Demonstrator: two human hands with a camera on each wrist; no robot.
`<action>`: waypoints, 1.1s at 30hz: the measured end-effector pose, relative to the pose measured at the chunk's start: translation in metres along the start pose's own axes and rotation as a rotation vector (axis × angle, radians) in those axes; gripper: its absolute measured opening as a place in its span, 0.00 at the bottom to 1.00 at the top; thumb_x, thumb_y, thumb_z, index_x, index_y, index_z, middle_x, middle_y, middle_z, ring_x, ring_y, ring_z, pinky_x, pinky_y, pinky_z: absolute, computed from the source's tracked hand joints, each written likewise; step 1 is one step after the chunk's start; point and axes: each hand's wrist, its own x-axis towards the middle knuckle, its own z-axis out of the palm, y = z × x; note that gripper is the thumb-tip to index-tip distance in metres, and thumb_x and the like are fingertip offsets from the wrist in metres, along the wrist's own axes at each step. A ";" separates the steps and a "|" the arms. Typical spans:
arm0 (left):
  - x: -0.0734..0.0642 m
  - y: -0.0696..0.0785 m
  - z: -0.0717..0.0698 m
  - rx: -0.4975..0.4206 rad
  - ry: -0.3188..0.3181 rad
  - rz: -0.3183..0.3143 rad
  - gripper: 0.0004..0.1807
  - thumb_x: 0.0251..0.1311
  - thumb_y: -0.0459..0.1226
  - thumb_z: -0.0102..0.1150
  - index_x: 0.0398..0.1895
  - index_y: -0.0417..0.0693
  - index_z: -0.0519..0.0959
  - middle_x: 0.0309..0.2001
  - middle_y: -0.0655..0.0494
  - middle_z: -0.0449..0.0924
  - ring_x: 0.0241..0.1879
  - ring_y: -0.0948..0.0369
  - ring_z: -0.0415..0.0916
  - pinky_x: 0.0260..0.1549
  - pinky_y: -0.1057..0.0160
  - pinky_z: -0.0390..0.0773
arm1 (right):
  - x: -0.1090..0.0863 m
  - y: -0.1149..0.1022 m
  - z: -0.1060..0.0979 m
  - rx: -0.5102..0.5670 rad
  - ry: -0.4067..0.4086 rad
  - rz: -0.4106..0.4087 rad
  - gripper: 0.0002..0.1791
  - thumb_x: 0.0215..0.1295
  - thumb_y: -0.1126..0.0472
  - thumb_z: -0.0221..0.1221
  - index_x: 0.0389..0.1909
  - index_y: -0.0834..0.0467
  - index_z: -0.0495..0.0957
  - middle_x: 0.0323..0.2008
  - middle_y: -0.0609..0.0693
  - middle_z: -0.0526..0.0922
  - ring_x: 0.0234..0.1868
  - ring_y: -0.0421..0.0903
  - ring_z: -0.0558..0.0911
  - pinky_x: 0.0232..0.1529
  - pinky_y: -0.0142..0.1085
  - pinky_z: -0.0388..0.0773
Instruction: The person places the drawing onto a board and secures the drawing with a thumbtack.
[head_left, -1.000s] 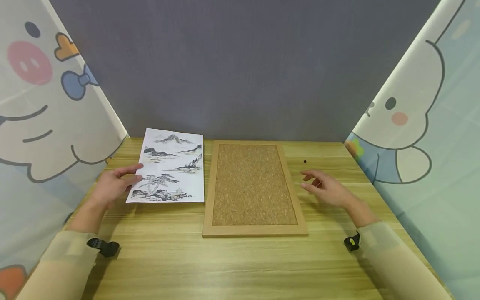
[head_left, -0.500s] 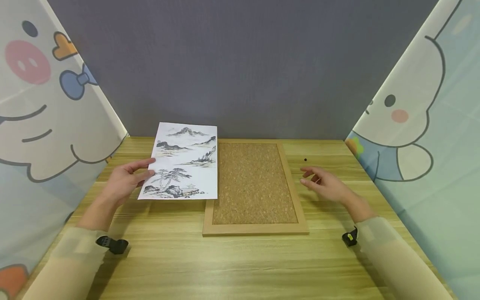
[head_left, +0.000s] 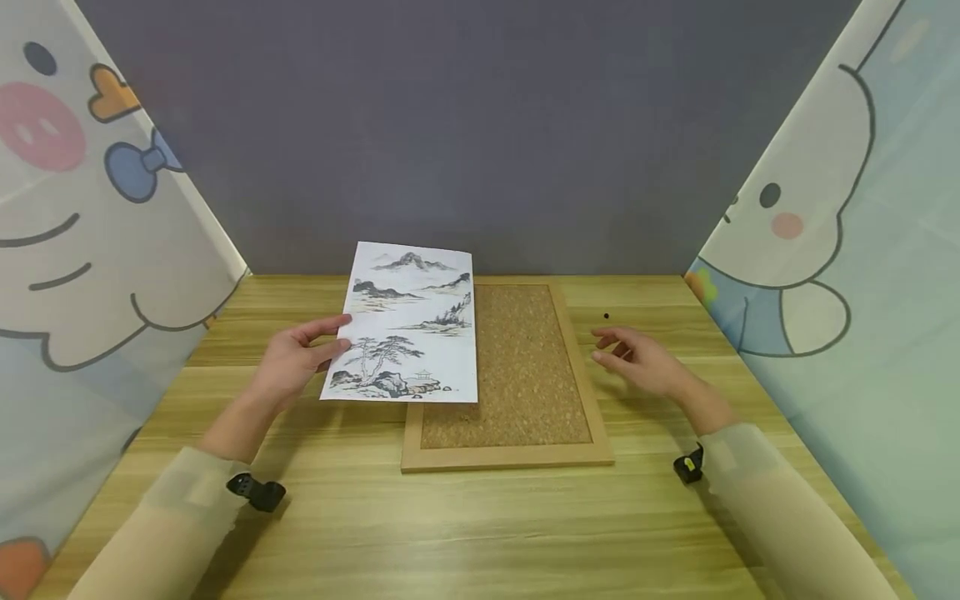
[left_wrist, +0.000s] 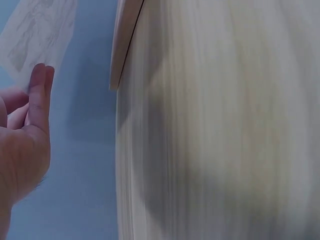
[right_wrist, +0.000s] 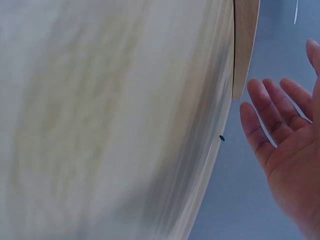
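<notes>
A white sheet of paper (head_left: pixel 405 325) printed with ink mountains and pine trees is pinched at its left edge by my left hand (head_left: pixel 296 358). The sheet is raised and covers the left part of a wood-framed cork board (head_left: pixel 528 367) lying on the table. In the left wrist view the paper (left_wrist: pixel 42 32) is at the thumb and fingertips of the left hand (left_wrist: pixel 27 135). To the right of the board, my right hand (head_left: pixel 637 360) hovers with relaxed, slightly bent fingers and holds nothing. The right wrist view shows that hand (right_wrist: pixel 295 135) near the board's edge (right_wrist: pixel 245 50).
A small black dot-like thing (head_left: pixel 606 316) lies on the wooden table (head_left: pixel 480 533) behind the right hand. A grey panel (head_left: pixel 465 133) stands at the back. Cartoon-printed cloths (head_left: pixel 97 250) hang on both sides.
My left hand has carried the paper rightward, from beside the cork board to over its left part. The right hand has hardly moved.
</notes>
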 end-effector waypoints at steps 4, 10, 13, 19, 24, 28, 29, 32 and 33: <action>-0.002 0.003 0.002 0.002 0.000 0.003 0.34 0.77 0.39 0.68 0.81 0.42 0.72 0.74 0.48 0.71 0.51 0.77 0.84 0.54 0.75 0.86 | 0.016 -0.006 0.010 0.017 0.002 -0.018 0.31 0.84 0.50 0.61 0.78 0.63 0.72 0.57 0.58 0.88 0.48 0.48 0.86 0.45 0.36 0.84; -0.004 0.002 0.005 -0.011 -0.010 0.007 0.32 0.77 0.39 0.68 0.80 0.45 0.73 0.76 0.41 0.70 0.51 0.75 0.85 0.54 0.73 0.86 | 0.039 -0.025 0.008 0.020 0.017 -0.039 0.28 0.84 0.55 0.61 0.75 0.66 0.74 0.57 0.63 0.88 0.46 0.49 0.86 0.43 0.35 0.83; -0.005 0.001 0.005 -0.010 -0.013 0.013 0.31 0.76 0.39 0.69 0.80 0.47 0.75 0.76 0.40 0.71 0.51 0.73 0.85 0.55 0.71 0.87 | 0.052 -0.032 0.006 -0.010 0.033 -0.042 0.28 0.84 0.55 0.61 0.75 0.67 0.74 0.58 0.64 0.88 0.47 0.50 0.86 0.43 0.36 0.82; -0.003 -0.005 0.002 -0.017 -0.008 0.049 0.30 0.76 0.37 0.68 0.78 0.46 0.76 0.77 0.39 0.72 0.56 0.66 0.86 0.59 0.66 0.87 | 0.080 -0.041 0.001 -0.045 0.046 -0.008 0.28 0.84 0.53 0.60 0.75 0.66 0.74 0.61 0.67 0.86 0.52 0.58 0.87 0.49 0.43 0.83; -0.004 -0.006 0.004 0.002 0.004 0.068 0.29 0.75 0.37 0.69 0.77 0.46 0.78 0.77 0.40 0.74 0.58 0.61 0.86 0.57 0.67 0.87 | 0.093 -0.040 0.000 -0.044 0.057 0.041 0.28 0.85 0.53 0.59 0.75 0.65 0.74 0.64 0.69 0.83 0.54 0.61 0.86 0.51 0.46 0.83; -0.004 -0.005 0.005 -0.009 0.021 0.074 0.28 0.74 0.36 0.70 0.76 0.45 0.79 0.77 0.40 0.75 0.54 0.63 0.86 0.54 0.69 0.88 | 0.101 -0.040 0.000 -0.062 0.072 0.071 0.27 0.85 0.54 0.59 0.75 0.65 0.74 0.64 0.70 0.83 0.54 0.61 0.87 0.49 0.43 0.83; -0.004 -0.005 0.005 -0.013 0.024 0.075 0.28 0.74 0.35 0.70 0.75 0.46 0.79 0.76 0.41 0.76 0.52 0.64 0.86 0.53 0.70 0.88 | 0.103 -0.040 0.000 -0.066 0.076 0.073 0.27 0.85 0.55 0.59 0.75 0.65 0.74 0.64 0.70 0.83 0.54 0.62 0.87 0.48 0.42 0.83; -0.003 -0.005 0.005 -0.027 0.029 0.080 0.28 0.73 0.35 0.70 0.75 0.46 0.80 0.75 0.40 0.76 0.48 0.67 0.85 0.50 0.70 0.88 | 0.110 -0.042 0.001 -0.065 0.085 0.079 0.26 0.85 0.56 0.59 0.74 0.67 0.75 0.63 0.71 0.83 0.54 0.63 0.86 0.47 0.39 0.83; -0.003 -0.005 0.005 -0.032 0.030 0.080 0.28 0.73 0.34 0.70 0.75 0.46 0.80 0.74 0.40 0.76 0.47 0.67 0.85 0.49 0.71 0.88 | 0.113 -0.044 0.001 -0.064 0.086 0.080 0.25 0.85 0.57 0.59 0.74 0.67 0.75 0.63 0.71 0.83 0.55 0.64 0.86 0.47 0.39 0.83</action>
